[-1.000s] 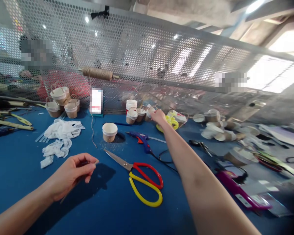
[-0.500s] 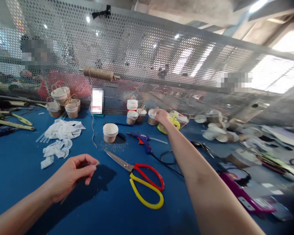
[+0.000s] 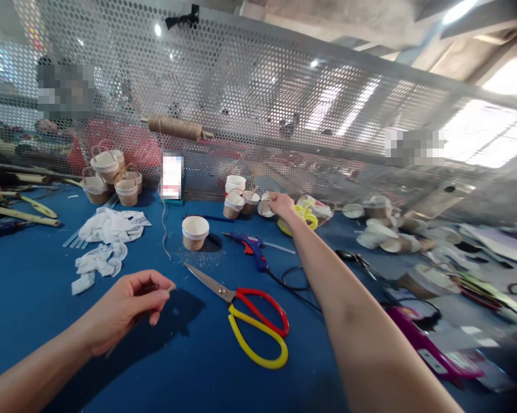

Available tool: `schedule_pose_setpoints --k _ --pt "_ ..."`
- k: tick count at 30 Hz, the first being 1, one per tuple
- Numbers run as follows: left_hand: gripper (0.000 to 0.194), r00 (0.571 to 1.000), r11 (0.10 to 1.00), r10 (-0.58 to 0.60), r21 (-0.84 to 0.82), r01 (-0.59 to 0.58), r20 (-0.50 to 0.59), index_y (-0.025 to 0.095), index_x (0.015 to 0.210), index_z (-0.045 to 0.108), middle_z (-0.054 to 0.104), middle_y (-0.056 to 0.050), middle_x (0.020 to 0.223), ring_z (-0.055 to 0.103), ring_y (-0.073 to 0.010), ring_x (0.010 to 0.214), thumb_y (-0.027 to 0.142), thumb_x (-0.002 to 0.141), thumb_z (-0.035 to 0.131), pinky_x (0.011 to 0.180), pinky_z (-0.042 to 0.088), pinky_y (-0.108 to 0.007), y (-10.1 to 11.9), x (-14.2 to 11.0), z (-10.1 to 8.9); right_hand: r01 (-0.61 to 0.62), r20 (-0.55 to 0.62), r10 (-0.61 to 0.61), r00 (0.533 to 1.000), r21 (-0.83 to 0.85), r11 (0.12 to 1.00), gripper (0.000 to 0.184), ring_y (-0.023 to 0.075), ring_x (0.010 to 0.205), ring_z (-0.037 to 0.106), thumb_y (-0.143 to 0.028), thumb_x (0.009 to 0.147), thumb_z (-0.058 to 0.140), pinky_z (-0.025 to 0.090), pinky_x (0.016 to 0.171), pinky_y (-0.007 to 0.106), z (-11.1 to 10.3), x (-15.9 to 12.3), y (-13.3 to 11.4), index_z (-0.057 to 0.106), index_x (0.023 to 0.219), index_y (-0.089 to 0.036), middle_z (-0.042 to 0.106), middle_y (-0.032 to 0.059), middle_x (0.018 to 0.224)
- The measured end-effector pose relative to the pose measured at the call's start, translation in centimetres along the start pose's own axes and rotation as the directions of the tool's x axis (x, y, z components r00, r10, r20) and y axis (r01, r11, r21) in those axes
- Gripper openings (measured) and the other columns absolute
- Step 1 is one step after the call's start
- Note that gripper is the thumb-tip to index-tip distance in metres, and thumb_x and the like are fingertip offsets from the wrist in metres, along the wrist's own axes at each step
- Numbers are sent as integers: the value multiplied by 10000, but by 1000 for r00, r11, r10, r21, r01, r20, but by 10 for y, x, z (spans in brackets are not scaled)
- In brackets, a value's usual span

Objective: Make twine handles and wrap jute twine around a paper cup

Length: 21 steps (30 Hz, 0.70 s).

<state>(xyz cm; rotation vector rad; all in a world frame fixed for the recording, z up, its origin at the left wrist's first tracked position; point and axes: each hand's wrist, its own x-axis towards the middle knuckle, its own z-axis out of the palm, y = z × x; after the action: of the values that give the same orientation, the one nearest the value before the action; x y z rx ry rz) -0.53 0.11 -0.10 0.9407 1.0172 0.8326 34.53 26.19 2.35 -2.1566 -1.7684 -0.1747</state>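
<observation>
My left hand (image 3: 133, 307) is closed in a pinch low on the left, holding a short piece of twine (image 3: 171, 286) whose end pokes out at the fingertips. My right hand (image 3: 283, 205) reaches far forward and grips the rim of a small brown cup with a white lace edge (image 3: 265, 205), which is tilted. A similar cup (image 3: 195, 233) stands upright by itself in the middle. Scissors (image 3: 237, 315) with one red and one yellow handle lie slightly open between my arms. Behind them lies a blue glue gun (image 3: 254, 249).
Handled cups (image 3: 108, 172) are stacked at the back left, near white lace (image 3: 108, 229). A twine roll (image 3: 175, 127) hangs on the perforated screen (image 3: 250, 74), its strand trailing down by a phone (image 3: 171, 178). More cups (image 3: 233, 205), yellow ribbon (image 3: 301, 221) and a magenta tool (image 3: 434, 350) sit farther right.
The cup in my right hand has tipped from upright so that its opening turns toward me. My left hand has stayed in place with the twine.
</observation>
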Motion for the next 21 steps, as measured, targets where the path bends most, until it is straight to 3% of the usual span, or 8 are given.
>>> schedule_pose_setpoints --k 7,14,21 --pt "193 1000 1000 -1 6 1 -21 169 760 576 518 61 567 440 -56 476 313 686 680 532 325 -210 1 1 1 99 60 -97 993 -26 995 313 187 941 564 -303 859 502 482 781 392 1 3 -16 509 1133 -152 544 79 1122" --pt "189 1000 1000 -14 10 14 -15 167 755 576 514 62 564 440 -55 481 315 693 676 534 326 -205 1 0 1 234 68 -228 971 -105 967 305 188 954 558 -311 858 501 476 793 395 8 -18 -35 518 1121 -157 540 80 1133" --pt "202 1000 1000 -16 3 16 -5 165 749 574 513 65 558 443 -53 468 316 675 686 517 322 -201 1 1 1 192 52 -185 981 -202 960 311 186 942 563 -303 859 502 483 780 390 3 -10 -26 510 1131 -153 543 80 1125"
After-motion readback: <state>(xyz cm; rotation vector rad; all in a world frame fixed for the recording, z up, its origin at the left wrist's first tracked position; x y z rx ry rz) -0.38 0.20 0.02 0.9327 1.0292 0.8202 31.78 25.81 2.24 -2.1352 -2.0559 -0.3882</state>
